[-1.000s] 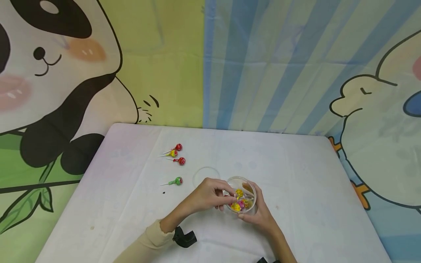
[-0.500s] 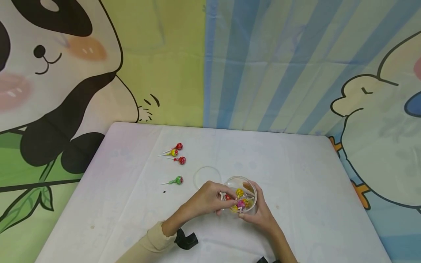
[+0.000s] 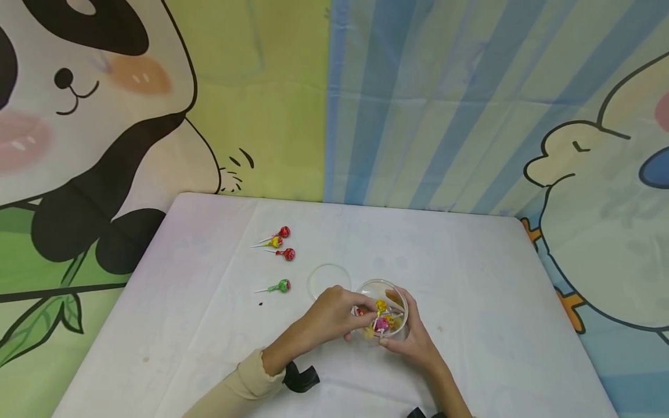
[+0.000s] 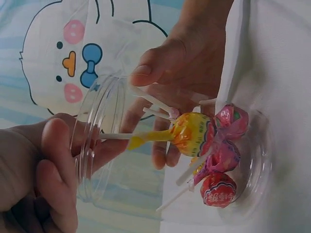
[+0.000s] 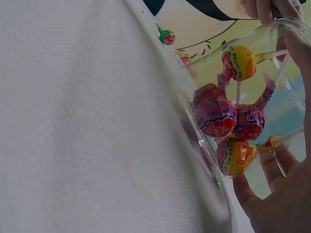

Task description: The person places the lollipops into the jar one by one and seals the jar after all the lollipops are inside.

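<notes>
My left hand reaches into the mouth of a clear plastic jar, pinching the white stick of a yellow lollipop. That lollipop's wrapped head is still inside the jar. My right hand grips the jar from its right side, thumb in front and fingers behind the wall. In the left wrist view, a red lollipop and a pink lollipop lie near the jar's bottom. Another yellow lollipop shows against the lower wall in the right wrist view.
Left of the jar, a green lollipop lies on the white table. Farther back are a yellow lollipop and two red ones, one red lollipop nearer. A clear round lid lies behind my left hand.
My left fingers shift slightly among the lollipops at the jar mouth, and the pink one shows more than before. The right hand, jar and table lollipops stay put.
</notes>
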`<state>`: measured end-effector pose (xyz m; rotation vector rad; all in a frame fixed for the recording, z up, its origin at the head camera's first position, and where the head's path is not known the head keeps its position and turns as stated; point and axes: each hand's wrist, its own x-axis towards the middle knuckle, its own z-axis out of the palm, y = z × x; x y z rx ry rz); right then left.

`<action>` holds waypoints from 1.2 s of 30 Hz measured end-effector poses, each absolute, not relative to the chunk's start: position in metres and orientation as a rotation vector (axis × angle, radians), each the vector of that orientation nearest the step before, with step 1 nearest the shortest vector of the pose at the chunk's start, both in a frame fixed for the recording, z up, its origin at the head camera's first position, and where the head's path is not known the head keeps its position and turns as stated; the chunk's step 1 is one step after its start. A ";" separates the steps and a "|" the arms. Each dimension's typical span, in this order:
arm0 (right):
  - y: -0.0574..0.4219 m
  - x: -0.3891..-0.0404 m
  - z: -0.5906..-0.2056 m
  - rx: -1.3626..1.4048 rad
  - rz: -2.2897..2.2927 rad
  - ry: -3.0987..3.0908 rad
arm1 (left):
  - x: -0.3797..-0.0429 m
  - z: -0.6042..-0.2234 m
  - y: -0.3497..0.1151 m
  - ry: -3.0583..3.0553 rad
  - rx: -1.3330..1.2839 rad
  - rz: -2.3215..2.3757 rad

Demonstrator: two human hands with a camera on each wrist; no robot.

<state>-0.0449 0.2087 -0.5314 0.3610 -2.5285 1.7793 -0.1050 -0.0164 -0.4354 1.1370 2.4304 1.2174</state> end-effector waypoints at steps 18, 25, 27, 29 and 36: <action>0.204 -0.046 -0.528 0.278 1.739 -2.583 | -0.103 -0.446 -0.148 2.639 0.573 1.472; 0.211 -0.045 -0.527 0.282 1.743 -2.544 | -0.180 -0.478 -0.188 2.879 0.424 1.208; 0.211 -0.045 -0.527 0.284 1.745 -2.549 | -0.204 -0.490 -0.199 2.946 0.394 1.098; 0.210 -0.044 -0.527 0.273 1.749 -2.562 | -0.221 -0.501 -0.207 2.987 0.368 0.988; 0.208 -0.043 -0.527 0.237 1.761 -2.578 | -0.243 -0.519 -0.213 2.974 0.320 0.844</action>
